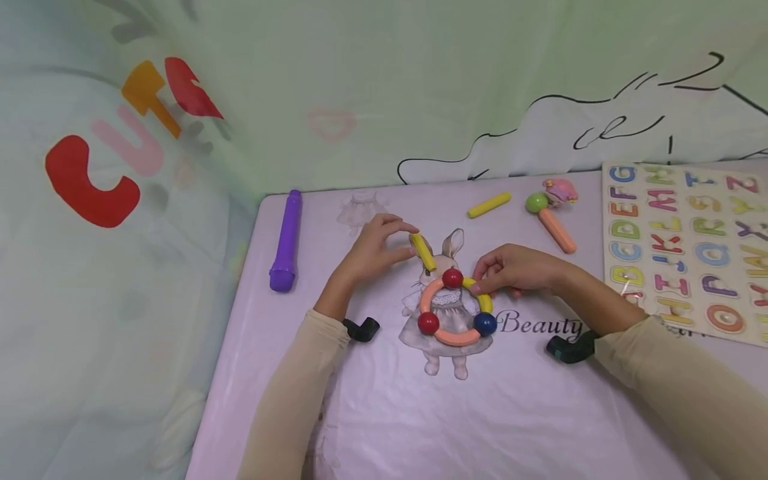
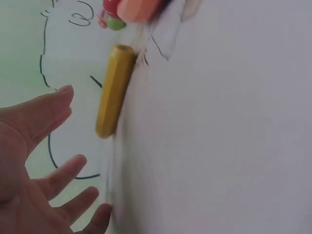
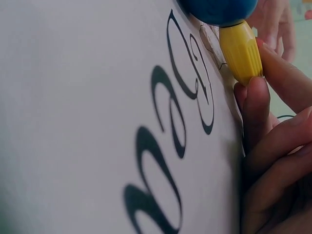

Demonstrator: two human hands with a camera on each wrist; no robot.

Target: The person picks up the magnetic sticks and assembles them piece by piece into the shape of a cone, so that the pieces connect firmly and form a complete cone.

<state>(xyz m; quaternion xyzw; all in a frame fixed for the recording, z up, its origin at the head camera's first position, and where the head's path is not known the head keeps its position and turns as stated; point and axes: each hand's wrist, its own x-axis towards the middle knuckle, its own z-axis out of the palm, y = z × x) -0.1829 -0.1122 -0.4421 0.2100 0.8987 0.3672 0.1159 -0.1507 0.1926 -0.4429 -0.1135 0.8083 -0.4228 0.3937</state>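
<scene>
Beaded ring [image 1: 457,338], right hand [image 1: 515,268] pinching its yellow right side, left hand [image 1: 381,247] spread, seemingly empty, just left of yellow stick [image 1: 423,252]

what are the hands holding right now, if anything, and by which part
The right hand pinches the toy ring by its yellow section, at the end away from the blue ball. The left hand, beside a yellow stick, holds nothing.
</scene>
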